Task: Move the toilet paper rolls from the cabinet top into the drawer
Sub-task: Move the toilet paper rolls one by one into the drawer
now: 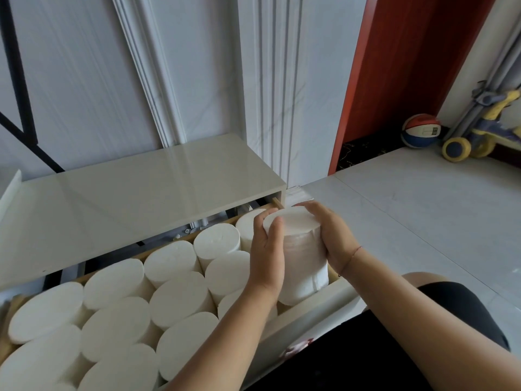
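A: Forearms nearest, coming in from 5 o'clock. Left hand (pixel 266 251) and right hand (pixel 331 235) both clasped on one white cylindrical toilet paper roll (pixel 300 255), palms on opposite sides, fingertips over its top rim.

B: Where is the roll?

A: Upright, at 3 o'clock in the pulled-out wooden drawer (pixel 315 309), lower end already below the white front panel, upper half standing proud of its neighbours. Packed white rolls (pixel 180 300) fill the rest, on end, touching one another, out to 9 o'clock.

B: The cabinet?

A: Glossy cream cabinet top (pixel 141 193) at 11 o'clock shows no rolls in view. My guess: this is the last one, or near it.

B: How to seat it well?

A: Gap looks tight. Keep the roll vertical, press straight down with even pressure from both palms, let the neighbours give sideways. Tilting risks crushing an edge or jamming against the drawer's end wall. It must sit level with the others or the drawer may catch under the top.

B: Anything else?

A: Red, white and blue ball (pixel 421 130) on the floor at 2 o'clock. Irrelevant.
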Demonstrator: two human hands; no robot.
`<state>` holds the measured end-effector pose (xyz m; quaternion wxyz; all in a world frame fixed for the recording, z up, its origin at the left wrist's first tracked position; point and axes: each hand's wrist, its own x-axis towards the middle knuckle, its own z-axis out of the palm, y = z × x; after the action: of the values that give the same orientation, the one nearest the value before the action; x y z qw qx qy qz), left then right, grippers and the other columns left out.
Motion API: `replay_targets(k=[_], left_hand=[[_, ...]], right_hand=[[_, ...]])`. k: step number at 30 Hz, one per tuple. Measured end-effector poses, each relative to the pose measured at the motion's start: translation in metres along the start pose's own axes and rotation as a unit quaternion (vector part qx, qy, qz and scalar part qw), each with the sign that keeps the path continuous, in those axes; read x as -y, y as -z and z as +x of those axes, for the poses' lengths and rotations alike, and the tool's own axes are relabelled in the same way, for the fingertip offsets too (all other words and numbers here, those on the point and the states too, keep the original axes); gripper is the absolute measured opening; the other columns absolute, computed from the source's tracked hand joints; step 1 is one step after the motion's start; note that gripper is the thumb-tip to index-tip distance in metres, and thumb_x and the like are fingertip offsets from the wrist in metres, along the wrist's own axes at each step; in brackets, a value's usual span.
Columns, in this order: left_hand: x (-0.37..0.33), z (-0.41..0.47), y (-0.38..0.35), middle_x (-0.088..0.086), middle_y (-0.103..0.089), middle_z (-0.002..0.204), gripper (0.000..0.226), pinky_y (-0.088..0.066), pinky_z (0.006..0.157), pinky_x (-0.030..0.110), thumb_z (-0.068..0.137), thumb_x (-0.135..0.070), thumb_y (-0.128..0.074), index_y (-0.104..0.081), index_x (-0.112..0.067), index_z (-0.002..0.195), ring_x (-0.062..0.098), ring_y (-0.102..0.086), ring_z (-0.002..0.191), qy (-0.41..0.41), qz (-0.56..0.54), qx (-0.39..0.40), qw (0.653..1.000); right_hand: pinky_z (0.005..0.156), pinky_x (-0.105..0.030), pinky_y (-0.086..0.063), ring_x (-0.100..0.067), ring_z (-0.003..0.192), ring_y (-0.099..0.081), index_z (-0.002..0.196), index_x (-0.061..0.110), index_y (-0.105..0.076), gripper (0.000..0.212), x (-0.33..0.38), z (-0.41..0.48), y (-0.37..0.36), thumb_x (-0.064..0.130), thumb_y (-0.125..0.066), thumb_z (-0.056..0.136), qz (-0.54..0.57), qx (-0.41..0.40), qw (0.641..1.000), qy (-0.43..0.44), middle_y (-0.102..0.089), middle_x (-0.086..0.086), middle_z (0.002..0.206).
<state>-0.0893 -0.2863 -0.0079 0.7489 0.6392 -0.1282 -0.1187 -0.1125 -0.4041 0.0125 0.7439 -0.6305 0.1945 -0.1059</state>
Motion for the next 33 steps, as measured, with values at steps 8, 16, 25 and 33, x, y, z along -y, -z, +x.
replay_targets(k=[8,16,25,33], left_hand=[[0.015,-0.02,-0.002,-0.005,-0.062,0.107,0.029,-0.045,0.073,0.012,0.085,-0.035,-0.046,-0.051,-0.036,0.113,0.005,-0.059,0.094,0.018,0.008,0.02,1.0],[0.027,-0.024,-0.001,-0.002,-0.059,0.112,0.023,-0.048,0.075,0.021,0.097,-0.016,-0.042,-0.055,-0.029,0.11,0.011,-0.057,0.097,0.083,0.046,0.026,0.995],[0.033,-0.022,0.001,0.001,-0.063,0.109,0.023,-0.053,0.079,0.03,0.095,-0.014,-0.047,-0.058,-0.031,0.106,0.016,-0.061,0.095,0.111,0.012,0.017,0.994],[0.036,-0.022,0.002,-0.007,-0.064,0.11,0.022,-0.048,0.076,0.024,0.095,-0.02,-0.049,-0.058,-0.037,0.105,0.012,-0.061,0.099,0.096,0.02,0.021,0.995]], right_hand=[[0.073,-0.035,-0.05,-0.025,0.083,-0.062,0.108,0.003,-0.067,0.03,-0.021,-0.01,0.013,0.015,-0.041,0.096,0.011,-0.001,1.0,-0.013,-0.067,-0.016,0.094],[0.048,-0.022,-0.049,-0.015,0.062,-0.061,0.086,0.012,-0.071,0.029,-0.026,-0.02,0.012,0.012,-0.044,0.097,-0.073,0.003,0.996,-0.055,-0.069,-0.003,0.079],[0.05,-0.024,-0.052,-0.018,0.064,-0.063,0.079,0.016,-0.074,0.033,-0.029,-0.017,0.007,0.02,-0.046,0.096,-0.109,-0.025,0.992,-0.055,-0.072,-0.005,0.081],[0.068,-0.034,-0.056,-0.022,0.076,-0.065,0.082,0.011,-0.075,0.033,-0.033,-0.016,0.006,0.017,-0.046,0.097,-0.099,-0.038,0.994,-0.027,-0.074,-0.011,0.09]])
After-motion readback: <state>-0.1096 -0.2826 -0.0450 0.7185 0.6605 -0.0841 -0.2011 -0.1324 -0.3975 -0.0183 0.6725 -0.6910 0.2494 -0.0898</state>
